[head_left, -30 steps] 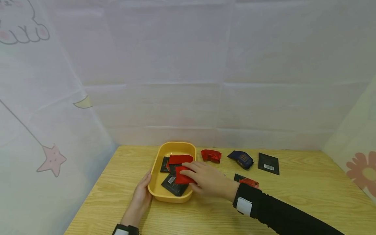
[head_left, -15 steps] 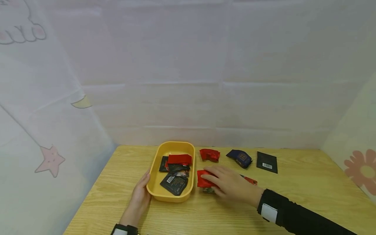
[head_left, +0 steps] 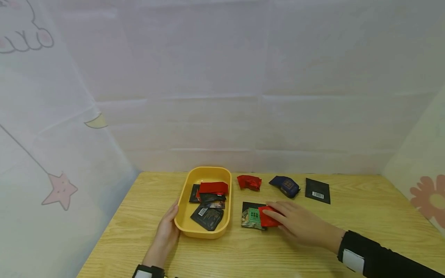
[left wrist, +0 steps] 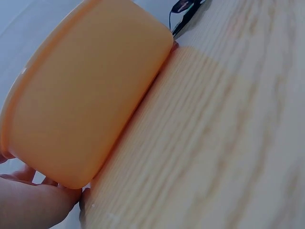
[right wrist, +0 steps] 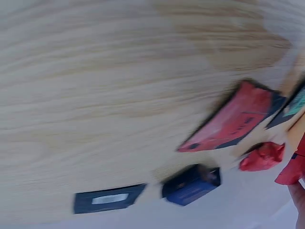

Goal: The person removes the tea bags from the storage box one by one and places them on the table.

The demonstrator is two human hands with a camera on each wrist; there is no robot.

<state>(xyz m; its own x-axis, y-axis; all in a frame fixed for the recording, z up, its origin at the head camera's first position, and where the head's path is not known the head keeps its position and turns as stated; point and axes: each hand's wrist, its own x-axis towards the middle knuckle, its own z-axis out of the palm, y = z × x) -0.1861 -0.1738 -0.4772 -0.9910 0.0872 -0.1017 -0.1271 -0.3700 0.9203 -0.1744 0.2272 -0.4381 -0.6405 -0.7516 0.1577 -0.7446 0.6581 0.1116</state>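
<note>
My left hand holds the left side of a yellow plastic tray, whose orange-looking outer wall fills much of the left wrist view. Inside the tray lie several black packets and a folded red packet. A small red packet is pinched in my right hand, right of the tray. It partly covers a black-and-green packet on the table. In the right wrist view, the held red packet shows at the right edge, and a red-and-black packet lies on the table.
Along the back of the wooden table lie a crumpled red packet, a dark blue wrapped piece and a flat black packet with a white label. A pale printed cloth hangs behind the table.
My right hand has moved right, out from over the tray, carrying the red packet with it. The black-and-green packet has come into view. My left hand stays at the tray.
</note>
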